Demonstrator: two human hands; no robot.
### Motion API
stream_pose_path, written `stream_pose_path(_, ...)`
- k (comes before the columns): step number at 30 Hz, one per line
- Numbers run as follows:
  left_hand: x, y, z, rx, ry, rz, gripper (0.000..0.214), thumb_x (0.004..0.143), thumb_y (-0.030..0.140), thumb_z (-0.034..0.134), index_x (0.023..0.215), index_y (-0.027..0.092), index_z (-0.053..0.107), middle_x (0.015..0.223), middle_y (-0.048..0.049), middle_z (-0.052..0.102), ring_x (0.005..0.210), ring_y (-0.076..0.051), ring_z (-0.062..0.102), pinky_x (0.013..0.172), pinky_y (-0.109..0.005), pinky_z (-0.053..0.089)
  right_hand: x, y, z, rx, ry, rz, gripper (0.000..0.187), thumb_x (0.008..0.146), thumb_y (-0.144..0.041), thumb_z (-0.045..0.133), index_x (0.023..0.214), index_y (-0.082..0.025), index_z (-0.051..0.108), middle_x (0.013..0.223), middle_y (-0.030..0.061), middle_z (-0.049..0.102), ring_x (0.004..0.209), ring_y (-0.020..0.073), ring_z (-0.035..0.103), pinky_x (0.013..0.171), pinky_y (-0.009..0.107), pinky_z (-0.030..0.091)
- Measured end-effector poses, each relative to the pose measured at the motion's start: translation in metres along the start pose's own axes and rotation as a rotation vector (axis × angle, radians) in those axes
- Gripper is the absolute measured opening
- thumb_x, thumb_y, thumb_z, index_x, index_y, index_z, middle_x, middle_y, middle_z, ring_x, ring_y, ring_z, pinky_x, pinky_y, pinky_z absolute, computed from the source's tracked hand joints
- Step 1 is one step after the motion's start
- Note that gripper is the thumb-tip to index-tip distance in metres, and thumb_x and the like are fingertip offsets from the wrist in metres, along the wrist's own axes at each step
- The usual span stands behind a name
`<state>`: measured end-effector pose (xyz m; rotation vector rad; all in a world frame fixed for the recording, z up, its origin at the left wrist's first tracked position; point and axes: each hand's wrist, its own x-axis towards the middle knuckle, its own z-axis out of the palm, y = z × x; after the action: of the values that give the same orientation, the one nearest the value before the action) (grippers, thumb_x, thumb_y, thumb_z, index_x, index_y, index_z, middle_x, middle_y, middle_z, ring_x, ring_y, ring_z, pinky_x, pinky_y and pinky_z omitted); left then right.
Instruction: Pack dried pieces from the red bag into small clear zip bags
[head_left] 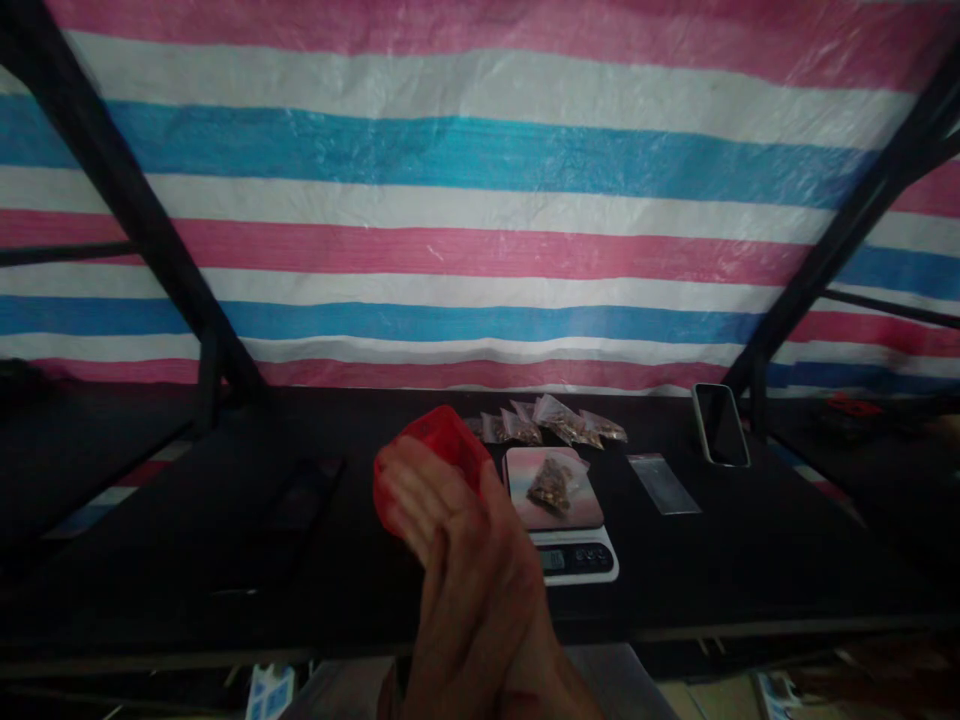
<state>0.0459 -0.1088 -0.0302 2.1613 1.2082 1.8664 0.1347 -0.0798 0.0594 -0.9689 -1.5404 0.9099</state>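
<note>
Behind both hands [480,575], pressed together, grip unclear, shows a bright red, open-topped container [466,446], partly hidden

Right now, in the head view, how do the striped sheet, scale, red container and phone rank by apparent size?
Largest to smallest:
1. Striped sheet
2. Scale and red container: too close to rank, since the hands cover part of the container
3. Phone

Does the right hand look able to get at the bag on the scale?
Probably yes: the bag lies uncovered on the scale beside the right hand, though it currently touches the left hand.
</note>
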Motion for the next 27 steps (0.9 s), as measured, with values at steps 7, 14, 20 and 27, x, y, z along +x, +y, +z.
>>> stream_pose_path(7, 0.023, -0.016, 0.007, 0.04, -0.016, 0.05, 0.054, 0.104, 0.018, 0.042, 0.156, 0.032, 0.047, 0.159, -0.0111, 0.057, 0.153, -0.03, 0.047, 0.12, -0.056, 0.044, -0.003, -0.05, -0.081, 0.041, 0.218, -0.069, 0.073, 0.108, -0.065, 0.016, 0.113, -0.03, 0.08, 0.134, 0.006, 0.075, 0.132, 0.0271, 0.066, 0.108, 0.045, 0.055)
stream_pose_path(14, 0.005, -0.025, 0.003, 0.067, -0.079, 0.18, 0.037, 0.088, -0.005, 0.052, 0.096, 0.026, 0.069, 0.087, -0.0014, 0.072, 0.086, -0.018, 0.07, 0.078, -0.03, 0.061, -0.002, 0.053, -0.174, -0.473, 0.713, 0.162, 0.047, 0.084, -0.061, 0.063, 0.095, -0.018, 0.079, 0.084, 0.011, 0.079, 0.071, 0.0248, 0.068, 0.071, 0.038, 0.053)
stream_pose_path(20, -0.001, -0.012, -0.002, 0.095, -0.133, 0.274, 0.037, 0.086, -0.005, 0.05, 0.09, 0.027, 0.066, 0.08, 0.0002, 0.071, 0.081, -0.018, 0.068, 0.074, -0.028, 0.06, -0.003, 0.087, -0.174, -0.632, 0.591, 0.258, 0.045, 0.087, -0.056, 0.057, 0.095, -0.019, 0.082, 0.089, 0.0123, 0.081, 0.082, 0.0291, 0.073, 0.079, 0.04, 0.053)
stream_pose_path(27, 0.003, -0.007, -0.004, 0.033, -0.111, 0.255, 0.036, 0.086, -0.008, 0.049, 0.085, 0.024, 0.064, 0.074, 0.0003, 0.068, 0.078, -0.016, 0.065, 0.073, -0.024, 0.059, -0.001, 0.091, -0.171, -0.749, 0.519, 0.435, 0.04, 0.089, -0.053, 0.055, 0.093, -0.022, 0.08, 0.091, 0.0112, 0.079, 0.085, 0.0304, 0.073, 0.078, 0.041, 0.049)
